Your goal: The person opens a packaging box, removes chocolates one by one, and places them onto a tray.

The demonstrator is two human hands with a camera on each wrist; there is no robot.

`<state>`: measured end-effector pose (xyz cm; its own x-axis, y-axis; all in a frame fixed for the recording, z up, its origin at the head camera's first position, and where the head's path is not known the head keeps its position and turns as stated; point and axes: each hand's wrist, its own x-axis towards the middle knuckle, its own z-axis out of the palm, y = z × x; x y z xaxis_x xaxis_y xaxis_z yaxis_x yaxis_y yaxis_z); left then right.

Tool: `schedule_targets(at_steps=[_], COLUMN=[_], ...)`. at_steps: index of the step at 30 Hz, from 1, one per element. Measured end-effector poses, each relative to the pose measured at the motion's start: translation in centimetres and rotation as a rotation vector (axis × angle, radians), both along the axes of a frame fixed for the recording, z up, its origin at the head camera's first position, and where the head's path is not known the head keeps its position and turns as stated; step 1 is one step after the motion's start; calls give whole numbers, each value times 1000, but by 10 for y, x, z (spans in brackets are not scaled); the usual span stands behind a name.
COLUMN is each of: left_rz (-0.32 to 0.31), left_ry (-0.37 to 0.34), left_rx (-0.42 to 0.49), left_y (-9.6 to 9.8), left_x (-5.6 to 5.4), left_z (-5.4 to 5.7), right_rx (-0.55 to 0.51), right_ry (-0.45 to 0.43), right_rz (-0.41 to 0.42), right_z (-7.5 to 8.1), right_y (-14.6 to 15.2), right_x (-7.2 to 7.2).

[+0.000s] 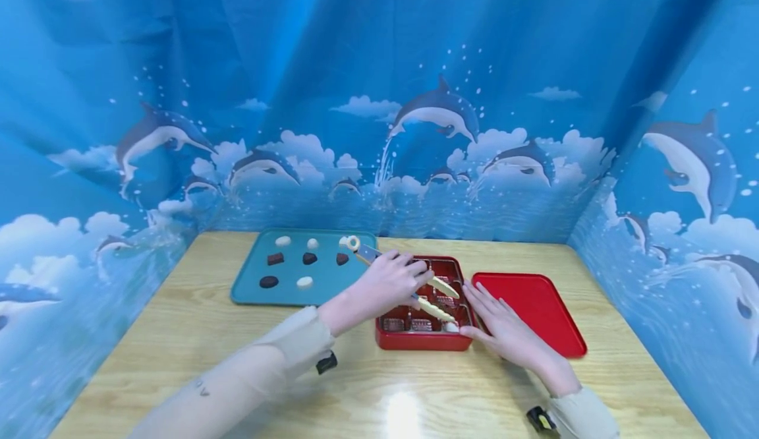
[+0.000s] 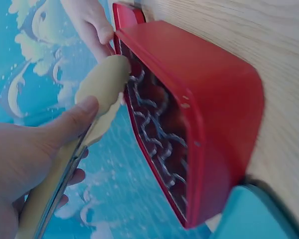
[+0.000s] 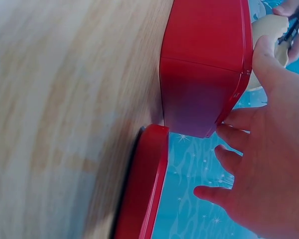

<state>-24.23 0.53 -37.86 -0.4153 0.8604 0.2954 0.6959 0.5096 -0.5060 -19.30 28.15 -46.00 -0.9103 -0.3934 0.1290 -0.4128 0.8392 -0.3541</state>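
My left hand (image 1: 393,281) grips a pair of tongs (image 1: 437,310) with cream, scalloped tips. They reach over the red box (image 1: 422,342), whose dividers form several compartments. A white chocolate-like piece (image 1: 451,327) lies in the box's front right corner, beside the lower tip; whether the tongs touch it I cannot tell. In the left wrist view the tongs' tips (image 2: 107,79) stand at the box's far corner. My right hand (image 1: 511,335), fingers extended, rests along the box's right rim. In the right wrist view its thumb and fingers (image 3: 237,118) lie against the box's edge.
A teal tray (image 1: 246,291) at the back left bears several white and dark brown chocolate-like pieces (image 1: 269,282). A red lid (image 1: 536,300) lies right of the box. Behind the wooden table (image 1: 356,393) hangs a blue dolphin-print curtain (image 1: 332,96).
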Motion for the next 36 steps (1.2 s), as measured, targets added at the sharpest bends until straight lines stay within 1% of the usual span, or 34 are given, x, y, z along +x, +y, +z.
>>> schedule_targets(at_steps=[5,9,15,20,24,26,28,33,36], left_rz=[-21,-28,21,48,71,70,61,30,5], left_ry=[10,35,63,82,67,64,68,118,154], left_rx=[-107,-183,-271,-336,-363,-370,-370,-324,-298], left_y=[21,36,59,75,82,84,84,80,78], left_x=[2,3,9,14,15,14,14,14,13], left_z=[7,11,20,19,18,16,14,6,3], right_rx=[-6,-8,-15,-16,-18,-25,-19,-10,-5], right_ry=[0,-9,-19,-26,-36,-41,-27,-5,-3], right_rz=[-1,-1,-4,-8,-8,-13,-14,-7,-11], right_z=[0,1,2,0,0,0,0,2,2], right_y=[-1,-2,-2,-1,-2,-2,-1,0,0], right_x=[0,0,1,2,2,2,3,4,4])
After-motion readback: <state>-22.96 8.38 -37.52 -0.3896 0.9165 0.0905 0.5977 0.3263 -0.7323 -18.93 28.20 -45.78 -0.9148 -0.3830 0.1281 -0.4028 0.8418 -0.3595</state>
